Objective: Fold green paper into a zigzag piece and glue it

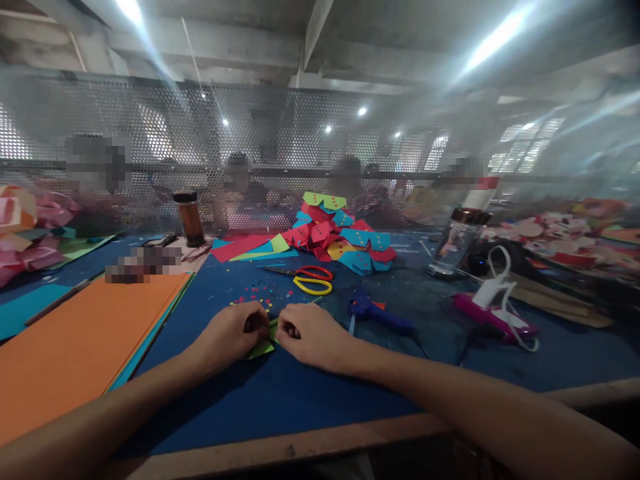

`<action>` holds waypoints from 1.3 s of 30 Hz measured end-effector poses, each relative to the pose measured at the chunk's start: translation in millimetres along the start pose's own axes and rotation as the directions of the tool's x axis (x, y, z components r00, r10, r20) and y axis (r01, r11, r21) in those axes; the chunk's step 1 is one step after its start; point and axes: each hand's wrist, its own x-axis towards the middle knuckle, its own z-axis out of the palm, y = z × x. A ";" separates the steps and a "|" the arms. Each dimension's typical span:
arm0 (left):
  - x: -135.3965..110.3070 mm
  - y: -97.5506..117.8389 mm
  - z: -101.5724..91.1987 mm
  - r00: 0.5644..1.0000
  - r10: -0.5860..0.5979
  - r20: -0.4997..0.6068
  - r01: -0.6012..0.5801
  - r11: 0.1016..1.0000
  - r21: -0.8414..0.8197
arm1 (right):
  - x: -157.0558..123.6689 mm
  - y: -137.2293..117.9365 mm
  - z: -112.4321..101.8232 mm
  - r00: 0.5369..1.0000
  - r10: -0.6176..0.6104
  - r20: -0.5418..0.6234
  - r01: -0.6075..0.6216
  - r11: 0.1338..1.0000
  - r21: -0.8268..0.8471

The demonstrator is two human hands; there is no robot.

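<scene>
My left hand (pixel 240 331) and my right hand (pixel 309 335) meet near the front middle of the blue tabletop, fingers curled in and closed. Between them is a small piece of green paper (pixel 261 349), mostly hidden by the fingers, with both hands pinching it. Just beyond the hands lie tiny paper bits (pixel 257 291) in several colours. Scissors (pixel 313 280) with a red and a yellow handle loop rest behind those bits. A blue glue gun (pixel 377 312) lies to the right of my right hand.
A heap of folded, dotted paper shapes (pixel 325 233) stands at the back. Orange paper sheets (pixel 100 333) are stacked left. On the right are a clear bottle (pixel 457 243) and a magenta tool (pixel 493 317) with a white strap. A brown jar (pixel 190 220) stands back left before a perforated screen (pixel 280 133).
</scene>
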 end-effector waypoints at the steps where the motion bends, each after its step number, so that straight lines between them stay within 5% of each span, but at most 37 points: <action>1: 0.1 0.4 -0.2 1.000 -0.005 0.003 0.005 1.000 -0.001 | 0.1 -0.1 0.0 1.000 0.001 0.002 -0.001 1.000 0.003; 19: 2.1 -2.2 1.0 1.000 -0.024 0.007 0.024 1.000 -0.007 | -2.7 -2.7 -1.3 1.000 0.002 0.013 -0.001 0.999 -0.043; 26: 2.5 -6.4 4.3 1.000 0.003 -0.013 -0.003 1.000 -0.005 | -5.9 2.3 -3.3 0.961 -0.267 0.073 0.275 0.946 -0.169; 39: 0.8 -2.4 2.1 1.000 0.019 -0.013 -0.019 0.999 -0.026 | -5.0 2.4 -14.4 0.901 -0.407 0.152 0.434 0.836 -0.335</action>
